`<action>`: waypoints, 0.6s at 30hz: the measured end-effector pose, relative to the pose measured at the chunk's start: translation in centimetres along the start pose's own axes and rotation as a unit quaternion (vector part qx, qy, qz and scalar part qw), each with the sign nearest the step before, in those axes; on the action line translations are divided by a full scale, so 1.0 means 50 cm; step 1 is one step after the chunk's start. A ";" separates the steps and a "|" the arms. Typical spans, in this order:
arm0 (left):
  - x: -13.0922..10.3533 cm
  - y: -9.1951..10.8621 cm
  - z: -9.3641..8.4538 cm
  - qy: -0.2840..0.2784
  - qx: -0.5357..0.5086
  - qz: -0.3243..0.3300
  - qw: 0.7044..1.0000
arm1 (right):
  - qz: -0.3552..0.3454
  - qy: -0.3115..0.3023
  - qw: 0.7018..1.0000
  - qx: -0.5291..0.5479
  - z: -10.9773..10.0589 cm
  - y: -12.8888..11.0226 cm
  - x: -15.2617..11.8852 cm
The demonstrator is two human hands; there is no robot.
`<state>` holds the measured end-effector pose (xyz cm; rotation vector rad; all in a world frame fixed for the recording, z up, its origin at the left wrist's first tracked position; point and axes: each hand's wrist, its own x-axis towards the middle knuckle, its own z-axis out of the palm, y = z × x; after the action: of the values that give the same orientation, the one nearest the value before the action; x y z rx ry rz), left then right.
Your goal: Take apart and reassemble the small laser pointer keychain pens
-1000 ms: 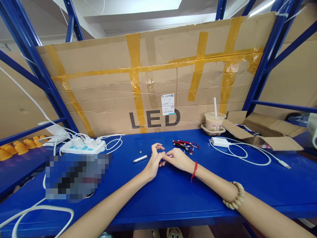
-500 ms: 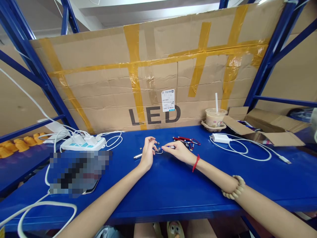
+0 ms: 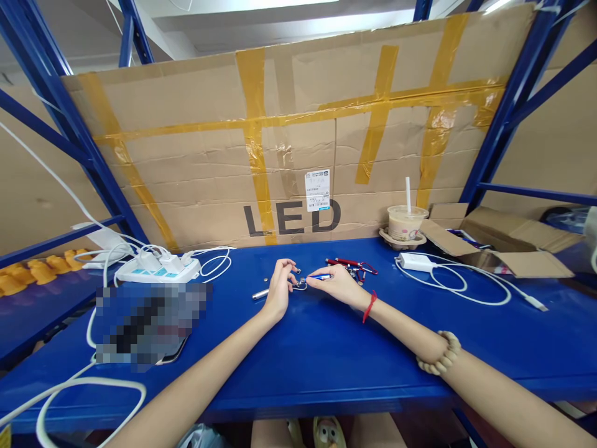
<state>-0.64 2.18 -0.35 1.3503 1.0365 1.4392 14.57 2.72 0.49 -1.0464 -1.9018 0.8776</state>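
Near the middle of the blue table, my left hand [image 3: 278, 289] has its fingers curled around a small silvery metal part [image 3: 300, 283], whose exact kind is too small to make out. Just to its right, my right hand [image 3: 340, 285] pinches a slim shiny blue pen-like tube [image 3: 319, 276], its tip pointing toward the left fingers and close to the metal part. A silver metal tube [image 3: 260, 294] lies on the table left of my left hand, and a tiny round piece [image 3: 265, 279] rests behind it. Beyond my right hand lie red pen-like tubes [image 3: 342, 262] with clips, partly hidden.
A white power strip [image 3: 158, 270] with plugs and cables stands at left, behind a blurred-out item [image 3: 149, 326]. At right are a drink cup [image 3: 405, 224] in a carton holder, a white adapter [image 3: 416, 262] with cable, and an opened cardboard box [image 3: 532, 261]. Cardboard backs the table.
The blue tube has turned slightly in my right fingers, so more of its blue side shows. Both hands stay in nearly the same place; the view has shifted a little.
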 end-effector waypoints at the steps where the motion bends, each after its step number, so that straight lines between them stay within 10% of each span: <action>1: 0.000 -0.001 0.000 -0.002 0.001 -0.001 1.000 | 0.004 0.003 1.000 -0.005 0.000 -0.001 0.000; 10: -0.007 0.003 0.004 -0.046 0.050 0.013 0.998 | 0.057 0.018 0.998 0.031 -0.002 -0.010 -0.004; 18: -0.015 0.007 0.003 -0.109 0.171 0.071 0.977 | 0.188 -0.040 0.940 0.280 -0.010 -0.023 -0.008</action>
<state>-0.50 1.35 -0.18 1.8189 1.0936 1.2144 14.76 1.96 1.56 -1.0301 -1.3877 1.5892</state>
